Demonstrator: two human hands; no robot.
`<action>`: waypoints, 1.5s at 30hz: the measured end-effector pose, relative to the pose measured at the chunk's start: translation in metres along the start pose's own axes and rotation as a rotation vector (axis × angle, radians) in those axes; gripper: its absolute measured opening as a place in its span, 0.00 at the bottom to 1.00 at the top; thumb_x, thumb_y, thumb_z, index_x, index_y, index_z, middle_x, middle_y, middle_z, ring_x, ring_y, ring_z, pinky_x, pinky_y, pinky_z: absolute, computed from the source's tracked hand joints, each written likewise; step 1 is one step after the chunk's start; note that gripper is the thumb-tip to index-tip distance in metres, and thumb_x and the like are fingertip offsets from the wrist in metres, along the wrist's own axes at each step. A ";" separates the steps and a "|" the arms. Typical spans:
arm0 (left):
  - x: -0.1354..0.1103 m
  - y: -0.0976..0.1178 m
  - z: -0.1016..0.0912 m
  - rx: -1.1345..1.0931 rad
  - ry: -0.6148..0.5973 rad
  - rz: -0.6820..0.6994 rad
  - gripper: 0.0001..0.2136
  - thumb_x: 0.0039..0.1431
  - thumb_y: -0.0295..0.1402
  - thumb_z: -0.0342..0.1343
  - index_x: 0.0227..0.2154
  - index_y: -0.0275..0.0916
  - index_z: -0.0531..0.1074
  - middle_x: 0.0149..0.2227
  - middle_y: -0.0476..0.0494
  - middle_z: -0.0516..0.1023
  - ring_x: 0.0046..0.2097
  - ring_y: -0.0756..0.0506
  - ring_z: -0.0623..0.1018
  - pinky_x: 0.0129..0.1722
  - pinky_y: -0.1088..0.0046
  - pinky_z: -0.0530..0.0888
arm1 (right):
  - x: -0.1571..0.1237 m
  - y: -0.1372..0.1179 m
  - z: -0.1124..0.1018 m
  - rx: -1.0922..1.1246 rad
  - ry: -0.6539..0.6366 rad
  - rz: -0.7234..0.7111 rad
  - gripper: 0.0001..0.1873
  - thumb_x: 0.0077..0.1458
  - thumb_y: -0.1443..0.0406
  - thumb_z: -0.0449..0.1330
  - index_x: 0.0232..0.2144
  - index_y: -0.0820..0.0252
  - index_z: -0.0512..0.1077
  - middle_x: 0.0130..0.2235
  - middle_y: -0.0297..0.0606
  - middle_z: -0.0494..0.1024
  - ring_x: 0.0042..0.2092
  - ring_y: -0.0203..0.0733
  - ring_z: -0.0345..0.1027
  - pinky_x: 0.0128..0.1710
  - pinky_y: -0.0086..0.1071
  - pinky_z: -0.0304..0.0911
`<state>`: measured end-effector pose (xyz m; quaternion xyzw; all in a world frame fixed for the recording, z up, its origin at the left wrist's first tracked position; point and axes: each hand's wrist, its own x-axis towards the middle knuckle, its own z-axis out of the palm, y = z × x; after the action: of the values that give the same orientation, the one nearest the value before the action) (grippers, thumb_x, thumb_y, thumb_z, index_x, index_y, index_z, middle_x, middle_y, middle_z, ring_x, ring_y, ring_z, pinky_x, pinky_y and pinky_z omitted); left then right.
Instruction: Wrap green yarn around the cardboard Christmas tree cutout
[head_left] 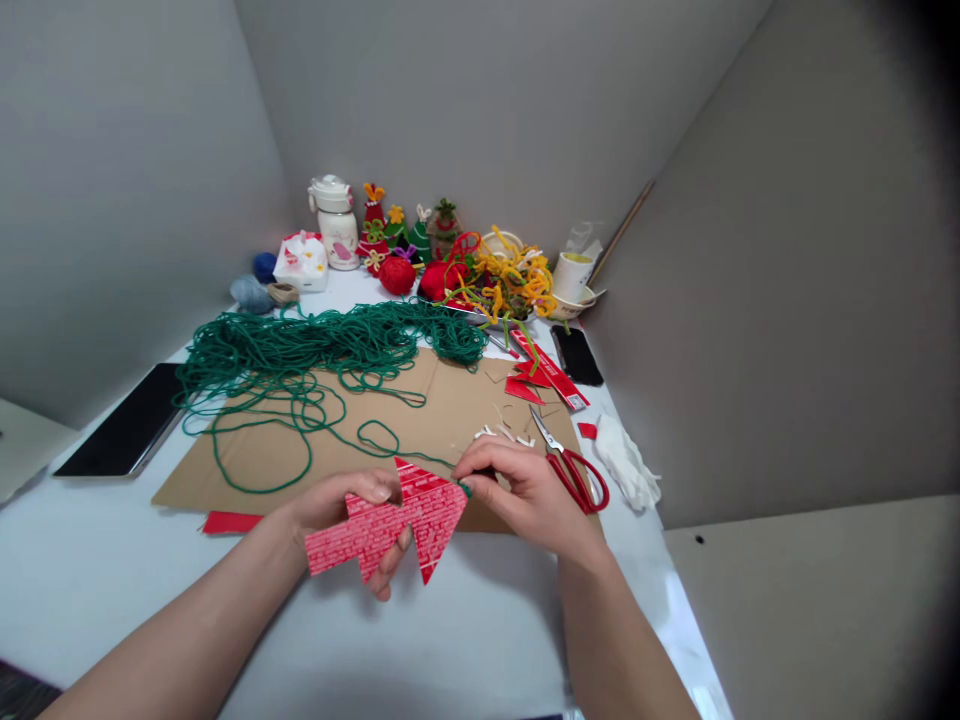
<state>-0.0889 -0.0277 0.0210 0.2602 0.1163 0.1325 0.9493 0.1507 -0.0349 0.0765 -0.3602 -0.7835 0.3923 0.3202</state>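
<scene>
My left hand (360, 495) grips a red tree-shaped cutout (390, 525) with white print, thumb on top and fingers underneath. The cutout lies sideways, its point to the right. At that point my right hand (517, 485) pinches green yarn (427, 457), and a bit of green shows wrapped on the tip. From there the strand trails left across a brown cardboard sheet (390, 410) to a big loose heap of green yarn (300, 345). Red-handled scissors (574, 475) lie just right of my right hand, blades pointing away.
A black tablet (124, 420) lies at left, a phone (576, 355) and a white cloth (626, 465) at right. Red scraps (529, 385) litter the cardboard. Behind stand a white bottle (337, 225), small yarn trees (420, 238), a pile of yellow pieces (517, 275) and a cup (572, 277).
</scene>
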 end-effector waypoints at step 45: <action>0.002 0.003 -0.013 -0.078 0.185 -0.052 0.17 0.50 0.38 0.48 0.32 0.26 0.72 0.25 0.33 0.77 0.25 0.40 0.77 0.24 0.66 0.71 | -0.001 0.004 -0.001 -0.280 0.032 -0.181 0.09 0.60 0.71 0.51 0.39 0.59 0.69 0.39 0.40 0.75 0.41 0.39 0.66 0.43 0.36 0.61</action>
<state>-0.0915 -0.0187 0.0116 0.2065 0.2047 0.1358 0.9471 0.1532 -0.0338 0.0738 -0.3356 -0.8544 0.2432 0.3133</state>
